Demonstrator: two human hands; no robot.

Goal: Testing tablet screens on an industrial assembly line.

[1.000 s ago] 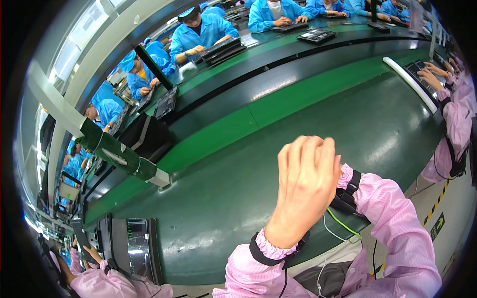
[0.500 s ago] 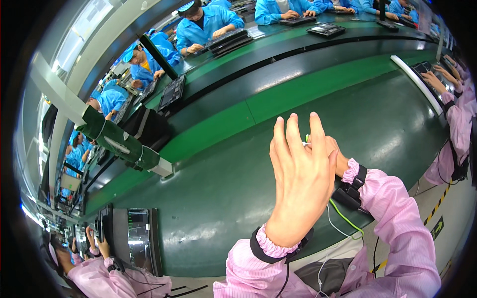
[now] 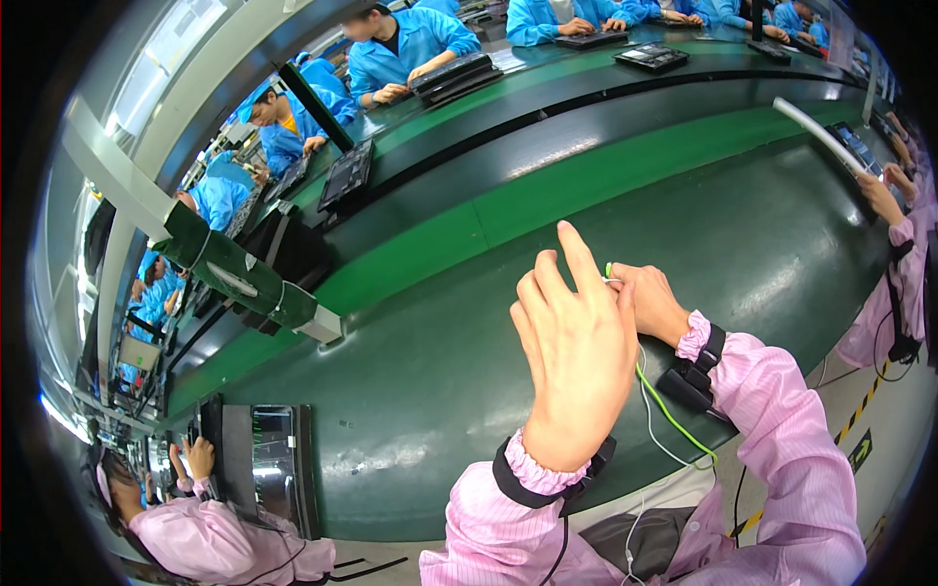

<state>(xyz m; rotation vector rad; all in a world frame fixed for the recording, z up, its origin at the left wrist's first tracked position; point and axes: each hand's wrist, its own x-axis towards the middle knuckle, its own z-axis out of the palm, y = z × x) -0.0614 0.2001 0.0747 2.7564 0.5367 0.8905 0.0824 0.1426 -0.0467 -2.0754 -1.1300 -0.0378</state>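
Observation:
My left hand (image 3: 576,356) is raised over the green tabletop, back toward me, with the index finger stretched out and the other fingers slightly bent and apart. Just to its right, my right hand (image 3: 653,301) is closed in a pinch; small green and white tips stick out beside its fingers, partly hidden by my left hand. A thin green cord (image 3: 676,419) and a thin white cord (image 3: 649,415) run down from under my right hand toward my lap. Each wrist wears a black strap over a pink sleeve, and a black block (image 3: 686,386) sits at the right one.
The green table (image 3: 420,391) curves around me. A green-wrapped post (image 3: 244,278) stands at the left. Flat black devices (image 3: 278,464) lie at lower left beside a co-worker in pink; another works at the right, behind a white strip (image 3: 821,137). People in blue work across the table.
My left hand has shifted left and slightly down, its fingers bending except the index, so more of my right hand shows. At the far right, the co-worker's hands and device have moved.

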